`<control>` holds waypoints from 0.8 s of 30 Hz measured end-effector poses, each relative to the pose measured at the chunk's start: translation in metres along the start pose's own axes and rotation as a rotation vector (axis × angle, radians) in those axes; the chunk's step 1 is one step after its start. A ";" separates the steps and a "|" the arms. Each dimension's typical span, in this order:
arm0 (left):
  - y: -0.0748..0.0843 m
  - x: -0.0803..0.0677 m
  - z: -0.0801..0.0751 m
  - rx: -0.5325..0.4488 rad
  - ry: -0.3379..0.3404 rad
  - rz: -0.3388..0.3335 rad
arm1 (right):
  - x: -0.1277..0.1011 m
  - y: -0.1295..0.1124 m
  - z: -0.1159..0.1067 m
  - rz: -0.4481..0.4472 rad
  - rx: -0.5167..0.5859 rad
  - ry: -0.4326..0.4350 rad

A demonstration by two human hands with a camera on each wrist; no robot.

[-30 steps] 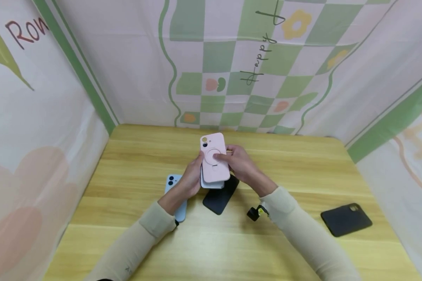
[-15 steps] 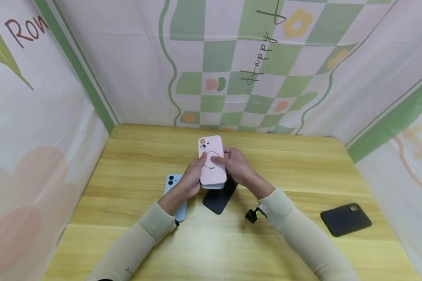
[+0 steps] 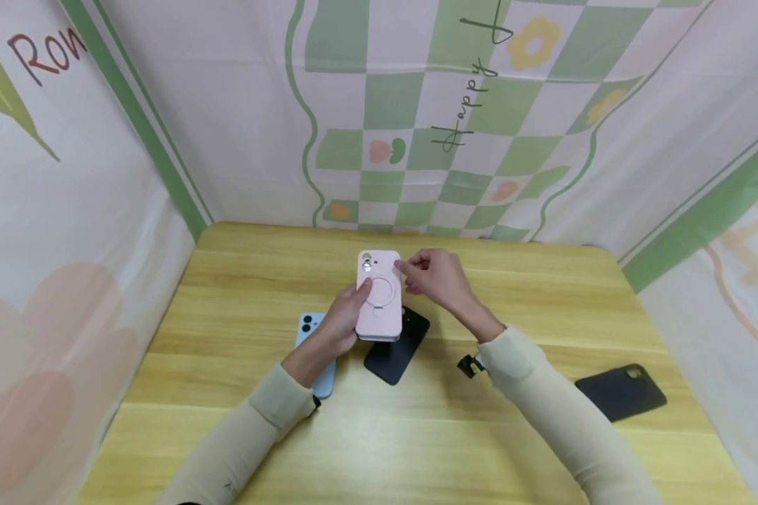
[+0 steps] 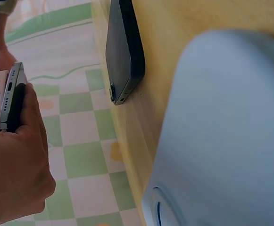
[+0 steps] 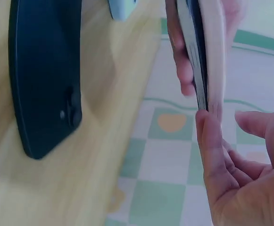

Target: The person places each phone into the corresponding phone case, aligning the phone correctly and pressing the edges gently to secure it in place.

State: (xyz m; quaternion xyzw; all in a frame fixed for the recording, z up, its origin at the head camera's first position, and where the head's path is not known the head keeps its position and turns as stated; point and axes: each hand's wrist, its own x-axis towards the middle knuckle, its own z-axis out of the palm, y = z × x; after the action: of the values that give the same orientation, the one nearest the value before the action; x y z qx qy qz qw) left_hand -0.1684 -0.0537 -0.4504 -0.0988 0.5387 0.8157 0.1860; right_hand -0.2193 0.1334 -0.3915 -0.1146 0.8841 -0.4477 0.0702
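My left hand (image 3: 344,315) grips a pink phone case (image 3: 379,326) together with a phone (image 4: 12,96) behind it, thumb on the case's back. At the lower end, in the left wrist view, the case lies alongside the phone with a gap between them. A round ring marks the case, and a camera lens shows in its cutout. My right hand (image 3: 439,280) is at the upper right corner; in the right wrist view, its index finger (image 5: 207,136) touches the phone's edge while the thumb (image 5: 254,122) stands apart. A black phone (image 3: 391,361) lies below.
A light blue phone (image 3: 324,380) lies partly under my left forearm. Farther right, a black phone case (image 3: 628,393) with a camera cutout is partly covered by my right sleeve (image 3: 543,400). Patterned cloth (image 3: 391,91) hangs behind the wooden table (image 3: 379,449).
My right thumb has come off the middle of the pink case, and that hand has moved up to its corner. The case now sits more squarely over the phone.
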 end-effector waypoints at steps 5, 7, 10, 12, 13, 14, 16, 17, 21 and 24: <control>-0.001 -0.003 0.001 0.032 -0.042 -0.009 | 0.019 -0.002 -0.015 0.001 -0.011 -0.025; -0.001 -0.005 0.002 0.037 -0.067 -0.013 | 0.026 -0.003 -0.019 0.024 0.012 -0.084; -0.002 -0.007 0.004 0.051 -0.093 -0.009 | 0.036 -0.003 -0.022 0.054 0.047 -0.196; -0.002 -0.007 0.004 0.064 -0.111 -0.011 | 0.040 -0.003 -0.023 0.079 0.067 -0.262; -0.003 -0.008 0.004 0.075 -0.123 -0.009 | 0.041 -0.002 -0.022 0.092 0.076 -0.286; -0.002 -0.008 0.005 0.089 -0.132 -0.009 | 0.042 -0.002 -0.022 0.106 0.081 -0.305; -0.003 -0.009 0.005 0.116 -0.152 -0.009 | 0.043 -0.001 -0.022 0.129 0.099 -0.338; -0.002 -0.009 0.004 0.127 -0.160 -0.012 | 0.042 -0.001 -0.021 0.142 0.111 -0.352; -0.002 -0.011 0.002 0.164 -0.173 -0.017 | 0.042 0.000 -0.019 0.160 0.160 -0.390; -0.001 -0.013 0.000 0.182 -0.178 -0.024 | 0.041 0.000 -0.017 0.162 0.181 -0.403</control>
State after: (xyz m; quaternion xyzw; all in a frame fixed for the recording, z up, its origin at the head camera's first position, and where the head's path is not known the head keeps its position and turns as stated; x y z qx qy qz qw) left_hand -0.1562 -0.0559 -0.4471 -0.0151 0.5906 0.7667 0.2512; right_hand -0.2629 0.1354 -0.3822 -0.1233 0.8148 -0.4861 0.2910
